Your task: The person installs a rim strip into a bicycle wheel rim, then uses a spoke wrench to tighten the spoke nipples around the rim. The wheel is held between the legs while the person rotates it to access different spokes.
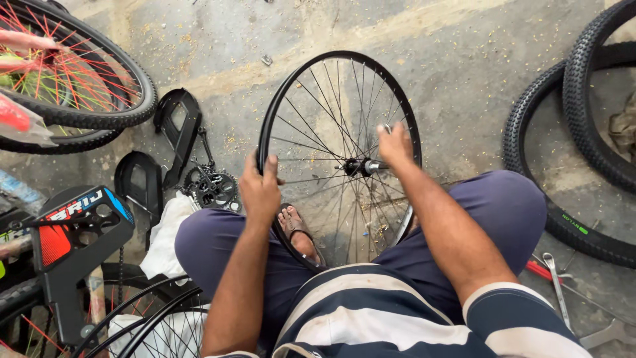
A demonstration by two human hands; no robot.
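The bare black wheel (339, 159) stands upright on the concrete floor (464, 59), propped between the seated person's knees, with a sandalled foot (299, 232) tucked just behind the lower rim. The left hand (260, 189) is wrapped shut around the rim on its left side, a firm holding grip that steadies the whole hoop. The right hand (395, 146) is in among the spokes on the right, fingers closed on something small up by the rim; it looks like a spoke or its nipple, but I cannot tell which. The hub and axle (363, 166) sit just beside that hand, sticking out toward the camera.

By the look of it, this is spoke work in hand: one hand braces, the other tends a single spoke. No tyre is on the rim yet. The next move, I judge, calls for a steady left-hand hold while the right fingers work, then a small rotation of the rim to bring the neighbouring spoke within reach.

Around the work lie knobbly tyres (583, 152) to the right, a chainring (213, 187) and black chain guards (177, 119) to the left, and spanners (556, 285) by the right knee.
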